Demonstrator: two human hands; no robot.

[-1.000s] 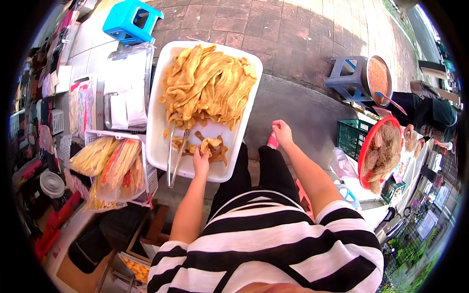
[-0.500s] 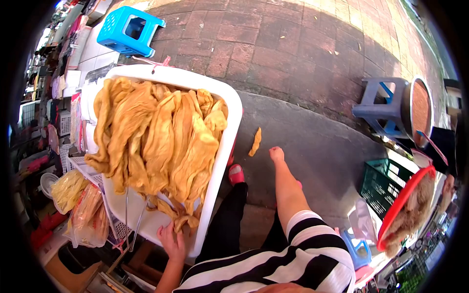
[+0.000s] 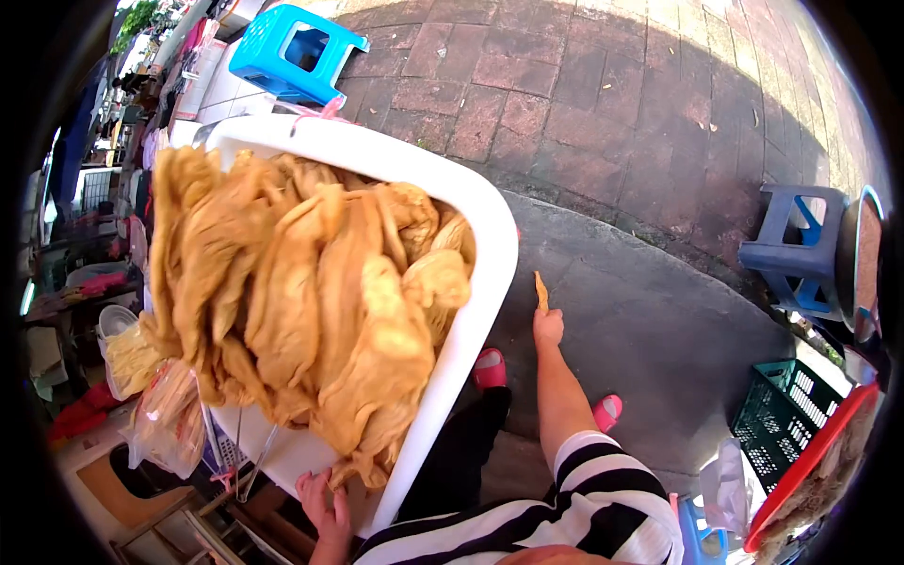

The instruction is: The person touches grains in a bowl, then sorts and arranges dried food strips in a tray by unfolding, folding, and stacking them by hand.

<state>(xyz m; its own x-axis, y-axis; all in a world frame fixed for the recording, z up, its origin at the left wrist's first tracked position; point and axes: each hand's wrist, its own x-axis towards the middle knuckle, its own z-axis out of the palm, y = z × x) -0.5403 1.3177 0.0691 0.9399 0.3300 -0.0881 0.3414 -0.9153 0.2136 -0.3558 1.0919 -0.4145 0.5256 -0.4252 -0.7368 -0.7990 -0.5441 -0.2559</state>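
Observation:
A white tub (image 3: 478,311) holds a heap of limp, folded yellow-brown strips (image 3: 311,292) that look like pickled mustard greens. My left hand (image 3: 323,504) is at the tub's near edge, fingers apart, close to the lowest strips; whether it touches them I cannot tell. Down by the dark floor, my right hand (image 3: 548,328) is closed around the lower end of a short yellow-brown strip (image 3: 540,290), similar in colour to the heap. The strip's upper end sticks out past my fingers.
A blue stool (image 3: 299,55) stands on the brick paving beyond the tub. To the right are a grey stool (image 3: 796,240), a green crate (image 3: 777,419) and a red-rimmed basket (image 3: 815,471). Bagged goods (image 3: 169,414) hang at left. My red shoes (image 3: 490,369) are below.
My right hand has closed on the short strip that lay on the floor. The tub appears larger and nearer in view. My left hand stays by the tub's near edge.

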